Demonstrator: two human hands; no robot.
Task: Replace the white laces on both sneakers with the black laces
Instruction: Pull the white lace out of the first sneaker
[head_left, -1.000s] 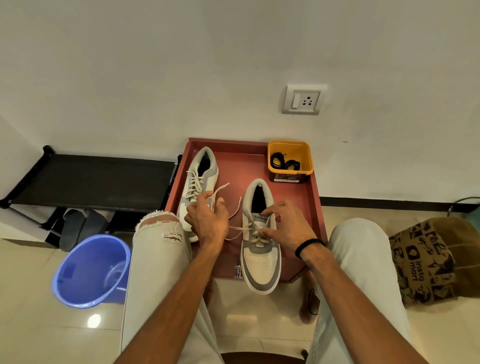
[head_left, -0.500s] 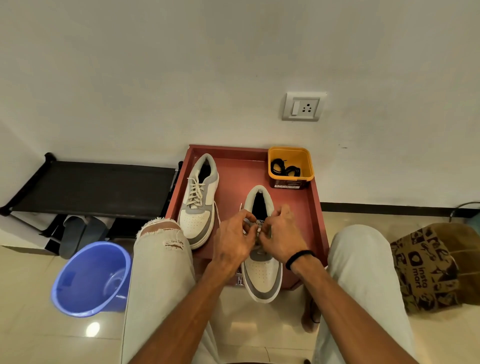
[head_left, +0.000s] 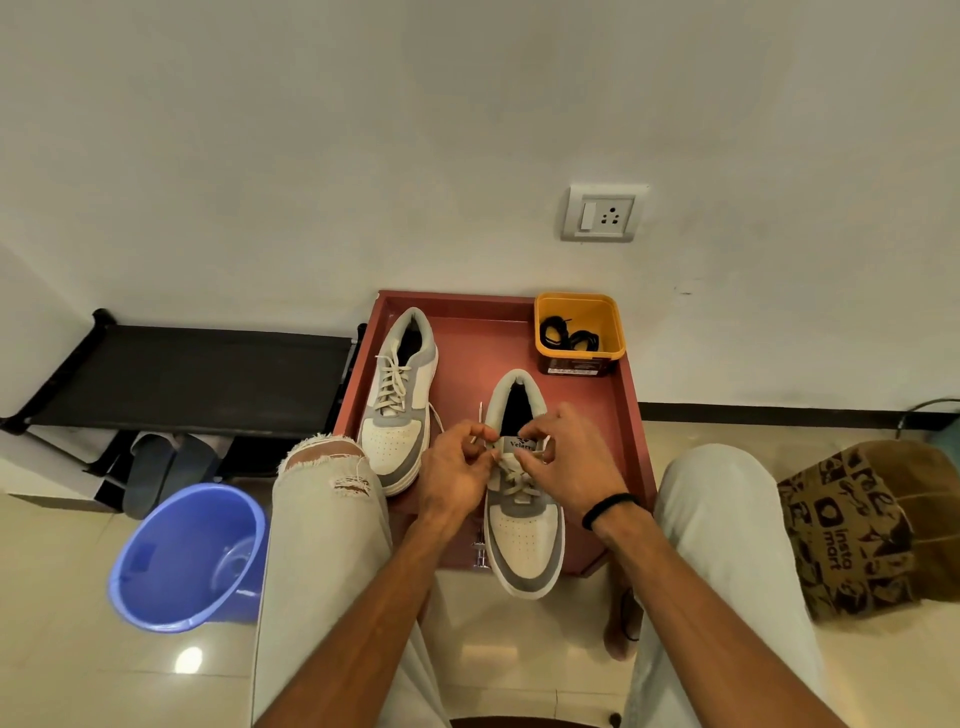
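Two white-and-grey sneakers stand on a red tray (head_left: 631, 426). The left sneaker (head_left: 397, 400) is fully laced in white. The right sneaker (head_left: 524, 540) overhangs the tray's near edge. Its white lace (head_left: 511, 475) is loose at the top eyelets. My left hand (head_left: 457, 473) pinches the lace at the left side of the tongue. My right hand (head_left: 569, 462) pinches it at the right side. Both hands cover the upper eyelets. The black laces (head_left: 569, 338) lie coiled in a yellow tub (head_left: 579, 332) at the tray's far right corner.
A blue bucket (head_left: 189, 556) stands on the floor to the left, by my left knee. A low black rack (head_left: 182, 374) with slippers under it runs along the wall. A brown printed paper bag (head_left: 862, 525) sits on the right. A wall socket (head_left: 602, 213) is above the tray.
One second ago my left hand was pulling the lace out to the left. Both hands have since come together at the top of the right sneaker's tongue.
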